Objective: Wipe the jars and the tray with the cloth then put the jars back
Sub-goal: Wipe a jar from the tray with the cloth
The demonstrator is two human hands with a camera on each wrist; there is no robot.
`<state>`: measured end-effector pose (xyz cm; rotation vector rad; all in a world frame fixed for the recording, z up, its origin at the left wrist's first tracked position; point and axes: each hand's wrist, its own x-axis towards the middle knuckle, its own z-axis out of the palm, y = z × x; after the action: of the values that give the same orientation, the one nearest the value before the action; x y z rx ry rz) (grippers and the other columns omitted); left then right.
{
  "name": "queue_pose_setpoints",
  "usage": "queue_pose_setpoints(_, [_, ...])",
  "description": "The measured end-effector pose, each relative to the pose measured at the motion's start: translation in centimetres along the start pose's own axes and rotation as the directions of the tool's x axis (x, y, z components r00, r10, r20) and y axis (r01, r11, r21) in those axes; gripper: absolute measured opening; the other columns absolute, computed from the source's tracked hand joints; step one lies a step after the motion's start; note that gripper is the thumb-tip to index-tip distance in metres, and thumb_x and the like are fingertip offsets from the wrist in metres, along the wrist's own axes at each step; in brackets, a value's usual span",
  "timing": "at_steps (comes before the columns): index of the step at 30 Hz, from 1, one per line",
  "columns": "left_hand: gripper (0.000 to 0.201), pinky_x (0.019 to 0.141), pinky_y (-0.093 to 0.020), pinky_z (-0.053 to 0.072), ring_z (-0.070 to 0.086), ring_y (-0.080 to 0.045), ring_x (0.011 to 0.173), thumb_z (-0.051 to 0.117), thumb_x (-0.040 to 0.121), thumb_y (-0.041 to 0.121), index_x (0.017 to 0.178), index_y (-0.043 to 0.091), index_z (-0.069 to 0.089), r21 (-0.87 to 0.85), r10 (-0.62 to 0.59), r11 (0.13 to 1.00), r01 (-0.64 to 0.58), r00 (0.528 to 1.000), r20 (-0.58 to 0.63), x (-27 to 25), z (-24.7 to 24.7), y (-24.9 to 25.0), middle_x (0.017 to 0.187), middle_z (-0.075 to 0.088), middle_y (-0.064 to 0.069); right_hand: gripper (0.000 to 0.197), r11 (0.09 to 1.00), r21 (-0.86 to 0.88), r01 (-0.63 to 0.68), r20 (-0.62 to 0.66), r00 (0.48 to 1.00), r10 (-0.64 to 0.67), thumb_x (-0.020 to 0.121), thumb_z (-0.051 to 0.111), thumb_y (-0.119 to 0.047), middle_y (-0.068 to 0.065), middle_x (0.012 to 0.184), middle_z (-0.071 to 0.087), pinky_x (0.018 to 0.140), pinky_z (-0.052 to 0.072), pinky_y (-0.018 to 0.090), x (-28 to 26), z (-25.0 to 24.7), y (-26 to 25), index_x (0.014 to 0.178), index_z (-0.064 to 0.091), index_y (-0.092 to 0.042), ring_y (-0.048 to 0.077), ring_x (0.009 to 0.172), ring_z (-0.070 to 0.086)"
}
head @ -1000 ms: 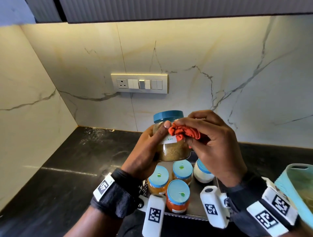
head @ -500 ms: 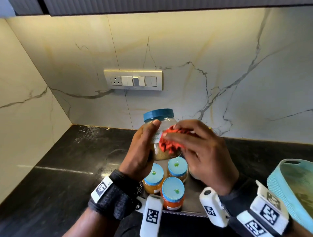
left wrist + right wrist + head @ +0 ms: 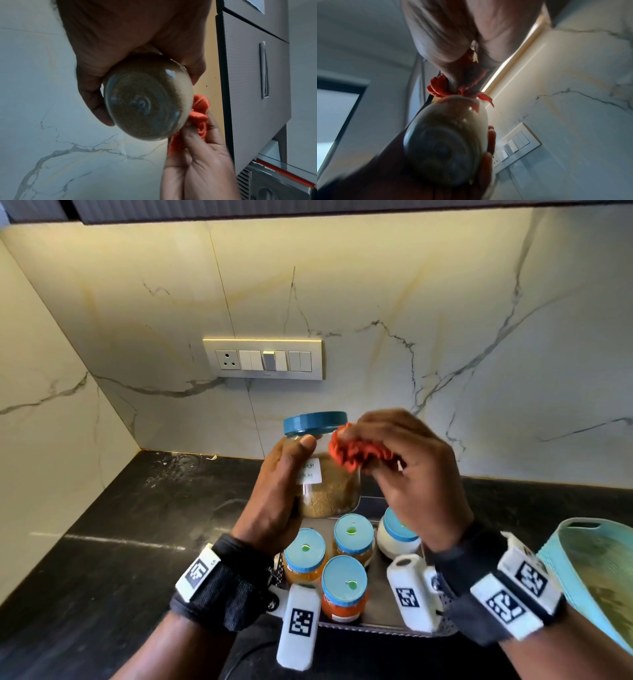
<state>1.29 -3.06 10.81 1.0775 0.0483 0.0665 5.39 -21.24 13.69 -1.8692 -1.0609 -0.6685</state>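
Note:
My left hand (image 3: 284,484) grips a clear jar of brown powder (image 3: 329,487) with a dark blue lid, held upright above the tray. Its round base (image 3: 147,98) fills the left wrist view. My right hand (image 3: 404,463) holds a bunched orange cloth (image 3: 356,450) against the jar's upper right side, just under the lid; the cloth (image 3: 464,90) touches the jar (image 3: 447,146) in the right wrist view. On the steel tray (image 3: 376,625) below stand several small jars with light blue lids: two orange-filled (image 3: 305,556), one red (image 3: 344,587), one white (image 3: 397,539).
A black stone counter (image 3: 120,542) runs to a marble wall with a switch plate (image 3: 263,359). A light blue plastic basket (image 3: 596,570) stands at the right, close to my right wrist. Cabinets hang overhead.
The cloth in my right hand has slid from the jar's front middle up and to the right, near the lid. The label on the jar is now uncovered.

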Motion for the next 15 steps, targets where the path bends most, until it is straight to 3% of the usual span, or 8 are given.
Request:
queue_pose_setpoints(2, [0.095,0.097,-0.064,0.052,0.061,-0.047,0.116,0.082,0.076,0.055,0.147,0.003,0.047,-0.016,-0.002,1.0,0.002,1.0,-0.005,0.1,0.0,-0.2,0.14,0.054,-0.04,0.036,0.996,0.074,-0.048,-0.023,0.998,0.05,0.082,0.074,0.005,0.007,0.114,0.067,0.095,0.055,0.031,0.7,-0.1,0.6,0.116,0.072,-0.008,0.015,0.11,0.064])
queue_pose_setpoints(4, [0.072,0.085,-0.054,0.06,0.067,-0.04,0.107,0.067,0.086,0.05,0.141,0.007,0.053,-0.034,0.003,0.999,-0.003,1.0,0.0,0.2,-0.1,0.2,0.13,0.064,-0.032,0.038,0.999,0.042,-0.025,0.006,1.0,0.025,0.081,0.071,0.007,0.008,0.115,0.065,0.097,0.053,0.026,-0.3,0.2,0.1,0.116,0.073,-0.009,0.018,0.109,0.064])
queue_pose_setpoints(6, [0.06,0.073,-0.043,0.062,0.072,-0.032,0.094,0.059,0.085,0.05,0.132,0.012,0.059,-0.073,-0.009,0.997,0.008,1.0,-0.008,0.2,-0.3,0.8,0.114,0.071,-0.022,0.038,0.999,0.006,0.032,0.062,0.998,-0.032,0.082,0.067,0.007,0.007,0.116,0.063,0.097,0.05,0.019,-2.1,0.5,-1.0,0.115,0.075,-0.011,0.018,0.107,0.063])
queue_pose_setpoints(10, [0.066,0.084,-0.046,0.057,0.07,-0.035,0.098,0.064,0.077,0.055,0.129,0.014,0.064,-0.075,-0.004,0.997,0.004,1.0,0.001,-0.4,-0.4,0.5,0.116,0.07,-0.023,0.038,0.989,-0.074,0.131,0.093,0.988,-0.124,0.083,0.075,0.008,0.007,0.112,0.065,0.092,0.053,0.029,-3.4,0.5,-1.7,0.114,0.076,-0.014,0.024,0.104,0.064])
queue_pose_setpoints(12, [0.052,0.081,-0.049,0.061,0.071,-0.035,0.097,0.059,0.086,0.05,0.124,0.016,0.071,-0.084,-0.027,0.996,0.031,0.999,0.048,-0.8,0.1,0.0,0.116,0.071,-0.025,0.042,0.994,-0.074,0.08,0.017,0.997,-0.079,0.08,0.075,0.006,0.008,0.111,0.066,0.093,0.053,0.032,-1.9,0.0,-0.8,0.116,0.074,-0.015,0.026,0.106,0.064])
queue_pose_setpoints(15, [0.057,0.074,-0.045,0.061,0.072,-0.032,0.093,0.059,0.087,0.05,0.129,0.012,0.065,-0.095,-0.015,0.995,0.025,0.995,0.098,-0.9,0.6,-0.3,0.113,0.072,-0.022,0.037,0.994,0.102,-0.026,-0.029,0.999,0.029,0.083,0.074,0.002,0.011,0.114,0.066,0.095,0.055,0.031,-0.1,-0.5,0.2,0.119,0.072,-0.007,0.021,0.11,0.064])
